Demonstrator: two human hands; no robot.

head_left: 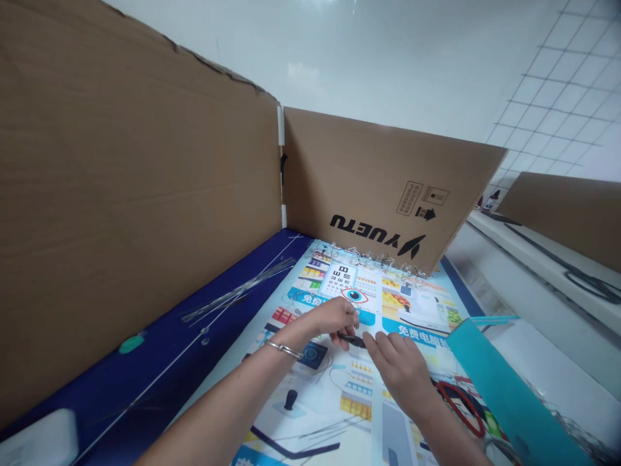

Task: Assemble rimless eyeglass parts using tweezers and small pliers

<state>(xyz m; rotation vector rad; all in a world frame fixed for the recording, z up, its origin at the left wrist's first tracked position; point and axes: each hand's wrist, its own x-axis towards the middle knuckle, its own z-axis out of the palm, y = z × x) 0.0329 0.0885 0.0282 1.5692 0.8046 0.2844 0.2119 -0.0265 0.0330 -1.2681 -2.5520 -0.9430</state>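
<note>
My left hand (337, 318), with a silver bangle (285, 350) at the wrist, is closed in a pinch above the printed poster sheet (339, 382). Facing it, my right hand (400, 366) is also closed, its fingers curled inward. A small, slim dark object (352, 339) spans the gap between both sets of fingertips. Its kind does not show, and both its ends are partly hidden by my fingers. Several thin loose wires (332, 430) lie on the poster below my hands.
Cardboard panels stand at the left (140, 162) and back (349, 168). A bundle of thin wires (237, 291) lies on the blue surface (145, 395). On the right are a red-handled tool (460, 408) and a teal box (514, 395). Small wire pieces (383, 261) line the back.
</note>
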